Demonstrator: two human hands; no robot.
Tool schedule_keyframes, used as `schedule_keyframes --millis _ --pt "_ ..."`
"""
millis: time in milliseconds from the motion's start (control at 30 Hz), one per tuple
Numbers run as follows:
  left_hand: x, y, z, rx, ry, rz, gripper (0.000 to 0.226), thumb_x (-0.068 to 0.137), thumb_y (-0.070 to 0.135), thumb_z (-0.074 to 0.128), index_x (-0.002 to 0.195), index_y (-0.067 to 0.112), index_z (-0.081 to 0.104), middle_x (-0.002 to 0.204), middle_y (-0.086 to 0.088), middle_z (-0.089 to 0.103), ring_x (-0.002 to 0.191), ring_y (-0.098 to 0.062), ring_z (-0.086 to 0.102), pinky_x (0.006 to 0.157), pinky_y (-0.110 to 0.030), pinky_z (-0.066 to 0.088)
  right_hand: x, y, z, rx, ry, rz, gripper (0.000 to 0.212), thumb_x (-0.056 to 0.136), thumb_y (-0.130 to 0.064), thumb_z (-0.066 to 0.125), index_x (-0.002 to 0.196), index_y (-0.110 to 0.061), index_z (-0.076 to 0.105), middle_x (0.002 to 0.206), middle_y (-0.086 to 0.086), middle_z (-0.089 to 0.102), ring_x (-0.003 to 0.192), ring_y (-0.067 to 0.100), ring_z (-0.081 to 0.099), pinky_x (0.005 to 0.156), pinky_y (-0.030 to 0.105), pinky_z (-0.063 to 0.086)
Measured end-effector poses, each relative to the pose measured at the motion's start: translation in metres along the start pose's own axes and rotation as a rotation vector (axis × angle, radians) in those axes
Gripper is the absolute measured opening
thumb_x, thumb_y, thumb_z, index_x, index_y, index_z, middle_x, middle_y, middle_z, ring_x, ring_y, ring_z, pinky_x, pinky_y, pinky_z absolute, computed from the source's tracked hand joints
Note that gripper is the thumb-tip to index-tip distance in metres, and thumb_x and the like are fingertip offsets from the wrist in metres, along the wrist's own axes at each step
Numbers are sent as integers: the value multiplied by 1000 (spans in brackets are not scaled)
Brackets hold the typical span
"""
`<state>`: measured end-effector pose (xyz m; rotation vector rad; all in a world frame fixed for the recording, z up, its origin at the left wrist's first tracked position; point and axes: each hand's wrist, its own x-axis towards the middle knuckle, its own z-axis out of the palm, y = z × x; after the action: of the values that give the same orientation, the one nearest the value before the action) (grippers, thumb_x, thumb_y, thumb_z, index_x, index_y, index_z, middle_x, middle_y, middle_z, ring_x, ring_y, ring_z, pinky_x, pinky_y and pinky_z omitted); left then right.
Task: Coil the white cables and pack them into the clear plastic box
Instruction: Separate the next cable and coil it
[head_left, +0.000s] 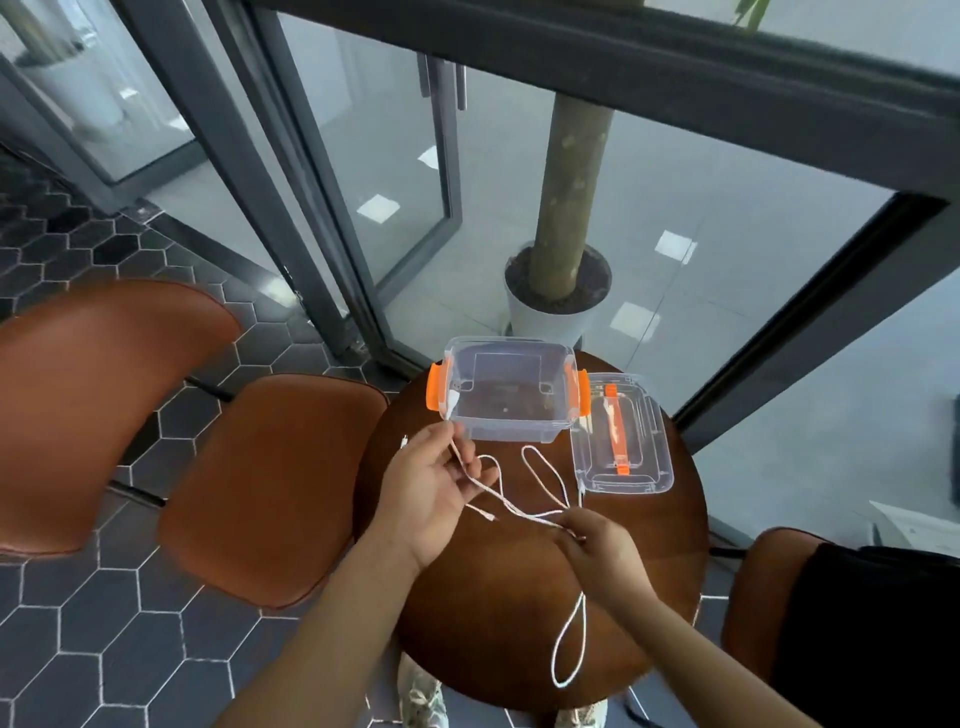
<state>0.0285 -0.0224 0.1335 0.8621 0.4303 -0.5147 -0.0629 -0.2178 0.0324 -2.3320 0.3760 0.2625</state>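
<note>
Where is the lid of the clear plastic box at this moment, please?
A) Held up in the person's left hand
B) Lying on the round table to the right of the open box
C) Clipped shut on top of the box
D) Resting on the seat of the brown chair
B: the lid, with its orange handle, lies flat on the round table just right of the open clear plastic box.

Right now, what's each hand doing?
Left hand: closed, holding the thin white cable.
Right hand: pinching the same cable.
</note>
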Motion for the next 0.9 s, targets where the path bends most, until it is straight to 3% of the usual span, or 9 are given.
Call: schedule_keyframes --millis 200,300,400,533,600,667,700,767,900 --pt "-1 31 33 -101 -86 90 43 105 32 42 82 12 72 51 5 36 42 -7 34 45 -22 42 22 0 -42 -273 -60 55 11 94 -20 62 99 -25 71 97 -5 75 73 14 69 60 21 49" --pt "-6 47 45 -134 -124 149 43 105 33 41 78 14 68 52 4 40 42 -8 37 47 -22 43 26 2 -49 -209 -73 113 10 94 -23 64 101 -21 70 95 -2 74 79 16 66 61 20 43" --pt "-11 48 52 -137 -103 106 37 104 33 42 81 14 62 57 2 43 44 -10 42 55 -25 45 30 -3 -46 -149 -87 128 19 91 -26 67 109 -29 69 107 -6 75 90 14 69 76 26 56" --pt "-17 35 53 -154 -76 27 33 105 31 44 83 13 61 65 -1 48 52 -13 48 67 -31 46 24 -36 -45 -12 -204 -64 67 77 -19 77 138 -37 52 125 -13 67 114 12 65 91 23 55" --pt "-19 29 52 -161 -80 -3 29 105 30 44 89 11 61 69 -4 53 58 -16 55 75 -35 51 14 -62 -48 440 -325 -122 62 79 -7 76 133 -31 58 122 -8 68 114 12 66 92 22 55" --pt "-22 27 52 -173 -88 -11 26 105 28 44 96 9 60 72 -7 61 63 -20 64 77 -39 56 4 -80 -47 680 -346 -205 30 86 -19 73 116 -20 69 109 7 72 99 23 67 89 37 55" --pt "-24 28 53 -184 -94 -10 26 105 27 44 96 8 59 75 -9 65 67 -22 68 76 -41 59 0 -87 -47 705 -337 -237 16 92 -27 68 103 -17 72 95 9 71 86 25 64 82 38 51" --pt "-27 32 53 -192 -125 -10 27 106 25 43 100 7 60 84 -14 73 78 -28 75 76 -42 62 0 -90 -47 683 -309 -289 24 100 -32 58 84 -19 71 74 9 63 71 22 56 71 34 45" --pt "-31 42 49 -109 -192 -31 33 106 25 39 119 4 61 107 -19 76 100 -33 74 85 -43 61 8 -92 -53 576 -319 -353 30 101 -37 53 91 -17 72 75 16 59 69 21 54 67 31 45"
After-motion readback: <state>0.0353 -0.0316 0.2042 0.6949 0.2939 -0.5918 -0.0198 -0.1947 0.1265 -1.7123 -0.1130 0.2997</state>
